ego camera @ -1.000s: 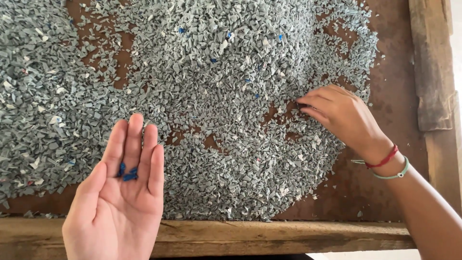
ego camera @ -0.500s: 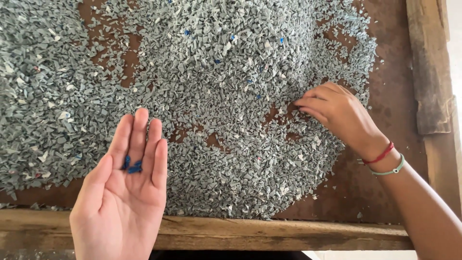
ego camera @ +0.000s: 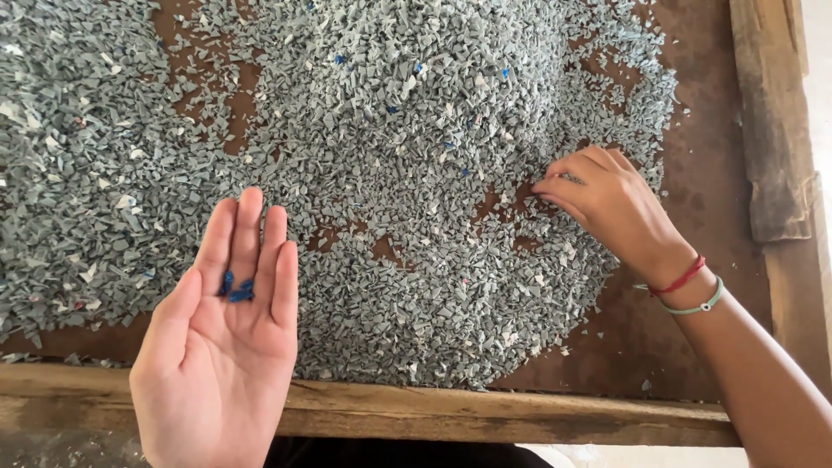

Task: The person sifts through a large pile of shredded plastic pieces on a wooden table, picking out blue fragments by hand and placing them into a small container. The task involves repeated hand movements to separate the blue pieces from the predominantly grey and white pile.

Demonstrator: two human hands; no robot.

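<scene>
The left hand (ego camera: 221, 347) is hovering palm-up over the near edge of the tray, fingers stretched flat and held together, and a few blue chips (ego camera: 236, 289) are lying loose at the base of those fingers — resting on the skin, not pinched. The right hand (ego camera: 611, 208) is reaching into the grey flakes (ego camera: 390, 156) from the right side, knuckles up, with the fingertips (ego camera: 555, 186) drawn narrow and pressing down into the heap; whether anything is caught between them is hard to tell, since the tips are sinking among the flakes. A red cord bracelet (ego camera: 680, 279) and a pale green bracelet (ego camera: 693, 307) are sitting side by side on that wrist. The flakes are spreading across most of the brown tray floor (ego camera: 719, 173), thinning into bare patches near the right hand's fingertips and in the upper left. More blue flecks (ego camera: 340, 60) are showing here and there in the pile, well apart from both hands, along with scattered white bits. A wooden front rail (ego camera: 485, 416) is running along the near side just under the left hand's wrist, and a worn wooden side rail (ego camera: 771, 113) is standing at the right — beside the bare floor.
</scene>
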